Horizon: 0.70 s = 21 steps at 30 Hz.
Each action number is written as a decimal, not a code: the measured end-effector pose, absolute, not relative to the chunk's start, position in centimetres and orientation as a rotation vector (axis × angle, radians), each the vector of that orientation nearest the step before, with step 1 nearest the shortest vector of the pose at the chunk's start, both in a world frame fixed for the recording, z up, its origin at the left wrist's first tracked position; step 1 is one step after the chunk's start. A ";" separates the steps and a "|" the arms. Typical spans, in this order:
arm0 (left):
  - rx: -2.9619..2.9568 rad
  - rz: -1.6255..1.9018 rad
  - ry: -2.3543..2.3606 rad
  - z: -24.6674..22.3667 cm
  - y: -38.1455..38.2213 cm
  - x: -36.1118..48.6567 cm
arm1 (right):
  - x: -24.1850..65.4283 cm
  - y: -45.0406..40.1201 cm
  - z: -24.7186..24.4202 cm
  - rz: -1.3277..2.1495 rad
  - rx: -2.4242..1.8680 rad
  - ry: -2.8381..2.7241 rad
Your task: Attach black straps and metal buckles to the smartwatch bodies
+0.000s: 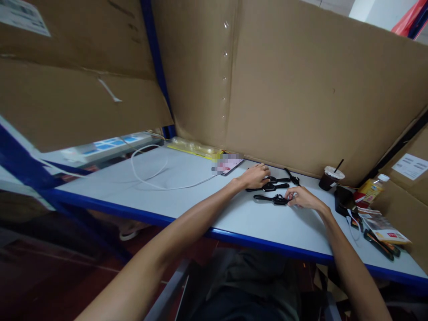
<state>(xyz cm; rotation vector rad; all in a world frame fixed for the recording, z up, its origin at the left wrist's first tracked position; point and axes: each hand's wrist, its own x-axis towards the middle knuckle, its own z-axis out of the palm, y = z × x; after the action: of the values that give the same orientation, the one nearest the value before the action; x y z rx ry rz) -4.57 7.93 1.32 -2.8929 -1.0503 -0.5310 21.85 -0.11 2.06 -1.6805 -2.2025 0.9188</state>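
Several black spokeshaves lie together on the table, each with a handle on both sides of a short metal body. My right hand [301,197] has its fingers closed on the right handle of the nearest spokeshave [279,199], which lies at table level. Farther back, my left hand [256,176] is curled over the left end of the rear spokeshave [280,180], hiding that handle. Between the two lies the middle spokeshave [269,187]. Another black tool [292,177] rests at an angle behind them, near the cardboard; its kind is unclear.
A phone [233,166] on a white cable [174,188] and a clear plastic pack [195,148] lie to the left. To the right are a lidded drink cup [331,178], a bottle [372,191], a packet [384,227] and dark-green tools [378,244]. Cardboard [301,89] walls the back.
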 end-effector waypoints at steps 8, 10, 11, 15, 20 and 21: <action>-2.919 -0.166 -1.245 2.9 5.5 -4.7 | 21.5 -0.5 2.6 0.912 -1.678 -2.207; -2.917 -0.134 -1.287 2.8 5.3 -4.6 | 21.5 -0.5 2.6 0.925 -1.681 -2.203; -2.908 -0.122 -1.310 2.9 5.3 -4.7 | 21.5 -0.5 2.6 0.929 -1.679 -2.202; -2.890 -0.017 -1.359 3.1 5.5 -5.2 | 21.4 -0.6 2.5 0.928 -1.678 -2.194; -2.895 -0.078 -1.299 2.8 5.6 -5.2 | 21.3 -0.6 2.7 0.900 -1.683 -2.218; -2.882 -0.104 -1.295 2.6 5.6 -5.1 | 21.3 -0.6 2.7 0.893 -1.687 -2.223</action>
<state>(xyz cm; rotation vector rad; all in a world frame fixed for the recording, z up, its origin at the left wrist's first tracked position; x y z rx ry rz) -5.06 5.61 2.60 -2.8818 -1.2947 -0.1036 21.28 -0.61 2.69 -1.6866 -2.2230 0.8933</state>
